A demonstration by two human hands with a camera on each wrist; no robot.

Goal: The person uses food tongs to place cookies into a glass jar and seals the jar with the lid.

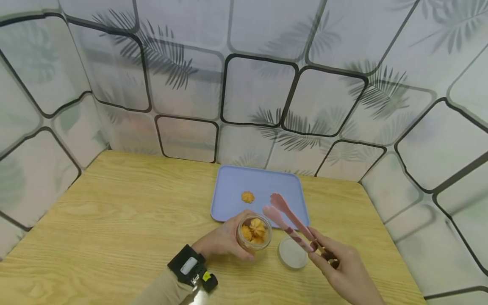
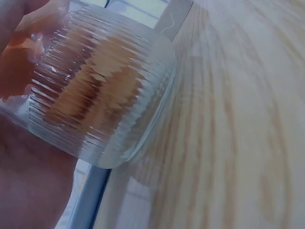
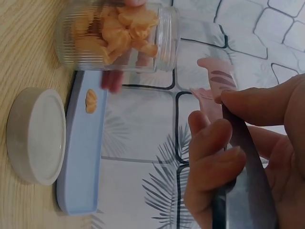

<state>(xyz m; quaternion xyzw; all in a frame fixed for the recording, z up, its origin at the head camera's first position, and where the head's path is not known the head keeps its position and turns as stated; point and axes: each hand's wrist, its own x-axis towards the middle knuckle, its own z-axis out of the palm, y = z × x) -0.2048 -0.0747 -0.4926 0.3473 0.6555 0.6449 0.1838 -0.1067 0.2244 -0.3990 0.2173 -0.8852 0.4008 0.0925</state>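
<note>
My left hand (image 1: pixel 223 240) grips a ridged clear glass jar (image 1: pixel 270 232) round its side. Orange-brown swirl cookies (image 1: pixel 257 227) fill part of the jar, whose mouth is uncovered. In the right wrist view the jar (image 3: pixel 167 40) appears on its side because that camera is turned. My right hand (image 1: pixel 345 264) holds pink-tipped tongs (image 1: pixel 292 216) to the right of the jar. Their tips stand apart with nothing between them. One cookie (image 1: pixel 248 197) lies on a light blue tray (image 1: pixel 274 178) behind the jar.
A round white lid (image 1: pixel 292 253) lies on the wooden table (image 1: pixel 145 203), right of the jar and below the tongs. Patterned curtain walls (image 1: pixel 259 93) with leaf prints stand along the table's back and sides. A black wrist camera strap (image 1: pixel 187 264) is on my left wrist.
</note>
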